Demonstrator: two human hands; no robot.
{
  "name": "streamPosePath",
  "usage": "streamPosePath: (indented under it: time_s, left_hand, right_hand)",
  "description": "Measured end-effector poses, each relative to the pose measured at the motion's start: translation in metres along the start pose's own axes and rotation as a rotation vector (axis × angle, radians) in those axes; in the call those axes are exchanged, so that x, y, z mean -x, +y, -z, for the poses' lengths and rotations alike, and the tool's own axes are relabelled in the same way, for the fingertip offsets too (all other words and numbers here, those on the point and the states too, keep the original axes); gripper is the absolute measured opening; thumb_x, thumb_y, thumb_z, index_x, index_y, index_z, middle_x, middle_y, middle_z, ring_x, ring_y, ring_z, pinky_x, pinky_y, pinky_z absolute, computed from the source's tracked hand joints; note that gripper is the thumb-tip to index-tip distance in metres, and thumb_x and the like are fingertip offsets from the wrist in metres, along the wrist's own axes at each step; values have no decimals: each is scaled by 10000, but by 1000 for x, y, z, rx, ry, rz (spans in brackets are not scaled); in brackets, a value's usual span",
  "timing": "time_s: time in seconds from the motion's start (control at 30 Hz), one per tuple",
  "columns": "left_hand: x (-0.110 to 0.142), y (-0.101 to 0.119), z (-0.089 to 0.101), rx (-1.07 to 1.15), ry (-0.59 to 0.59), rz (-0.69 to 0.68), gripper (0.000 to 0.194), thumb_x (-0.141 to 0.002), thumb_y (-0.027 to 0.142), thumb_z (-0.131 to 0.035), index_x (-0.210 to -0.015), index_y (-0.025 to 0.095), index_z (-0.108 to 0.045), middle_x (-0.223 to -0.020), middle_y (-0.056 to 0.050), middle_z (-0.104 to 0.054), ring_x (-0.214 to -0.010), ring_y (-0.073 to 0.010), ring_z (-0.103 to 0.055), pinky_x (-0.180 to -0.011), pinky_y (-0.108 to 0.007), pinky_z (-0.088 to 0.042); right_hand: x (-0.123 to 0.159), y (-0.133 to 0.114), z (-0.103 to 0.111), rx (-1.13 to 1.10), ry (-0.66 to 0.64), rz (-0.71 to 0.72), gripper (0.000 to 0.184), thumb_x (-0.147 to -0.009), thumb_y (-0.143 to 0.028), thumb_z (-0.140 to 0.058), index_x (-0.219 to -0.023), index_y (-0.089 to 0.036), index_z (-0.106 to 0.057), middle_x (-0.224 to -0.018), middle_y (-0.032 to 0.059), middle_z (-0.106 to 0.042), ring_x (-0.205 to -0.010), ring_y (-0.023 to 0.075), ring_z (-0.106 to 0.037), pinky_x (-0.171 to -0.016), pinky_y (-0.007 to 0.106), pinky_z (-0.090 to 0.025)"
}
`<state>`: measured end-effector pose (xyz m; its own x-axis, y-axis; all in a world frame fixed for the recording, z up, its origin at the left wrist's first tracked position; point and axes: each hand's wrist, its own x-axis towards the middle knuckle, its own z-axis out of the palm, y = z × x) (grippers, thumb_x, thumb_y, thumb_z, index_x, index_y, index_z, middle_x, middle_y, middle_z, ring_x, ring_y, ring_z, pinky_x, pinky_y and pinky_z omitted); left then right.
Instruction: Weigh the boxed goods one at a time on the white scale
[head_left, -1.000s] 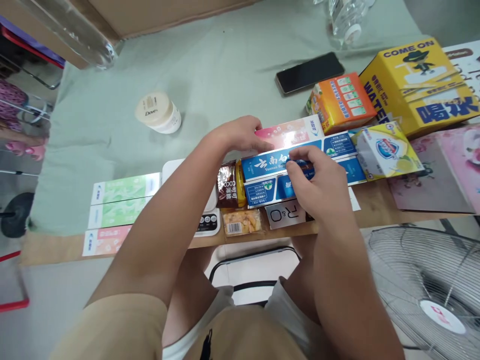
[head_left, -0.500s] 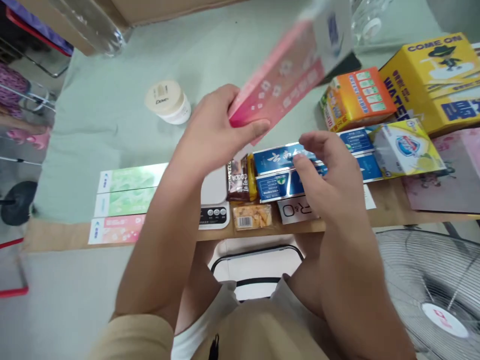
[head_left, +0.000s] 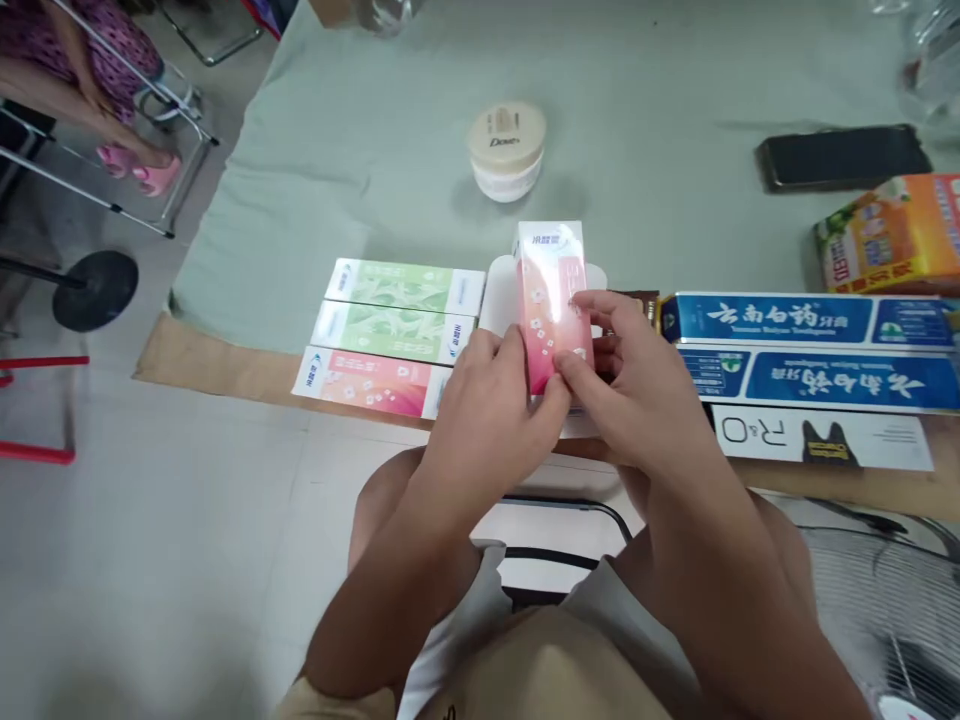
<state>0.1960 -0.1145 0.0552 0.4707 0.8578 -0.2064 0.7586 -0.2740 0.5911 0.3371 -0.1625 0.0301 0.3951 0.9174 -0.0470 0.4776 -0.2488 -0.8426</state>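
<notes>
Both hands hold a long pink toothpaste box [head_left: 553, 290] over a white kitchen scale [head_left: 499, 295], its white end pointing away from me. My left hand [head_left: 495, 405] grips the near end from the left, and my right hand [head_left: 626, 385] pinches it from the right. Three more boxes lie side by side to the left: two green boxes [head_left: 397, 305] and one pink box [head_left: 371, 382]. Two blue toothpaste boxes [head_left: 810, 345] lie to the right.
A round Dove jar [head_left: 506, 148] stands on the green cloth [head_left: 675, 100] farther back. A black phone [head_left: 844, 157] and an orange carton [head_left: 892, 230] sit at the right. A white R&O box [head_left: 821, 437] lies at the table's near edge. Another person's feet in pink sandals [head_left: 142, 170] are at upper left.
The pink box, raised high in my left hand half a second ago, has come down over the scale, and my right hand has joined it. My view has swung left.
</notes>
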Motion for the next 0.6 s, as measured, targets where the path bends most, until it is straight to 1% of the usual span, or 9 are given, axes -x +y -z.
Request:
streamPosePath:
  time_s: [0.1,0.17,0.23,0.3,0.37,0.4,0.47,0.53,0.6]
  left_hand:
    - [-6,-9,2,-14,-30,-14,153,-1003,356,-527,-1008,238,-625,-923,-91,-664,-843,-282,-634,-671,-402,-500]
    - [-9,-15,4,64,-14,-3,122,-993,356,-554,-952,250,-598,-882,-65,-691,-772,-252,-627,-620,-382,-460]
    - [-11,-23,7,196,41,22,106,-958,362,-611,-928,261,-597,-843,-23,-700,-674,-201,-598,-585,-360,-439]
    - [-12,-33,14,334,164,53,115,-911,355,-660,-987,273,-634,-820,13,-688,-593,-154,-544,-568,-337,-444]
    - [-13,-44,24,437,334,90,157,-894,327,-667,-1044,282,-664,-782,26,-647,-568,-137,-497,-562,-319,-458]
    - [-14,-50,29,468,415,106,136,-898,301,-654,-1031,282,-671,-746,28,-614,-571,-137,-487,-561,-312,-463]
    - [-15,-60,41,501,537,122,64,-913,240,-616,-935,280,-662,-690,27,-556,-594,-142,-495,-572,-301,-474]
    - [-15,-71,50,518,616,120,119,-923,196,-593,-850,278,-638,-678,24,-546,-619,-144,-518,-584,-295,-483]
    - [-17,-81,58,538,671,125,161,-917,167,-588,-802,272,-624,-685,24,-569,-629,-142,-533,-584,-292,-485]
  right_hand:
    - [-3,-4,-8,108,30,39,443,-872,-371,-615,-1288,-234,-680,-1277,102,-762,-883,232,-749,-837,463,-632]
    - [-4,-5,-10,170,51,62,416,-885,-382,-606,-1254,-227,-715,-1249,113,-774,-849,229,-742,-823,459,-633]
    - [-3,-7,-10,227,79,89,421,-897,-401,-596,-1254,-221,-725,-1262,133,-767,-915,255,-749,-846,475,-632]
    - [0,-11,-9,276,114,120,433,-905,-417,-588,-1267,-217,-716,-1302,154,-746,-1089,307,-738,-911,507,-623]
    - [7,-16,-10,323,148,148,440,-905,-438,-589,-1268,-215,-700,-1336,172,-721,-1240,352,-688,-977,548,-599]
    - [11,-19,-12,345,150,157,453,-903,-451,-594,-1277,-213,-689,-1364,183,-703,-1289,370,-662,-1004,571,-584]
    - [19,-23,-17,389,120,167,509,-894,-493,-613,-1314,-211,-662,-1440,210,-648,-1371,406,-605,-1047,617,-550]
    - [25,-24,-25,441,66,167,571,-874,-518,-642,-1361,-221,-634,-1531,229,-564,-1433,440,-547,-1068,651,-524]
    - [28,-21,-30,498,34,143,589,-855,-507,-664,-1382,-246,-621,-1580,226,-505,-1443,453,-531,-1048,650,-531]
